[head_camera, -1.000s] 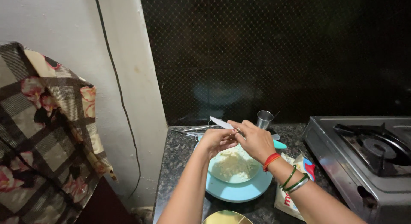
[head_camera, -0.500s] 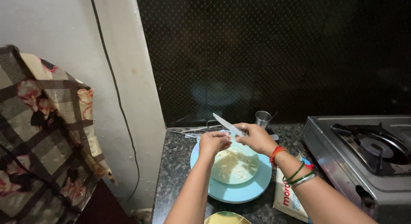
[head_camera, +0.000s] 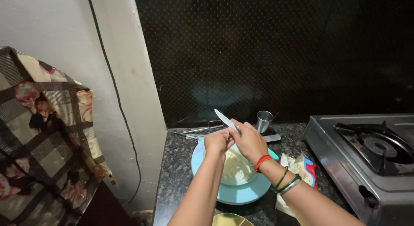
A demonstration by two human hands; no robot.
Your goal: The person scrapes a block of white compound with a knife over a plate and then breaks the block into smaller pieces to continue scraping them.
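since a moment ago both hands sit lower over the light blue plate [head_camera: 241,193]. right hand [head_camera: 249,142] fingers grip a knife [head_camera: 225,119], blade toward 11 o'clock; left hand [head_camera: 217,142] is closed, contents unclear. the blade could nick the left fingers.

The knife's handle was buried inside the right hand [head_camera: 250,142], so only the knife blade [head_camera: 225,119] showed. What the left hand [head_camera: 217,142] pinched was hidden by its curled fingers. Both hands covered part of the pale food [head_camera: 236,169] on the blue plate [head_camera: 241,193]. The stove [head_camera: 366,159] ran off the right edge, the golden dish [head_camera: 228,220] off the bottom. The thin metal utensils [head_camera: 194,132] behind the plate were perhaps tongs, too dim to tell.
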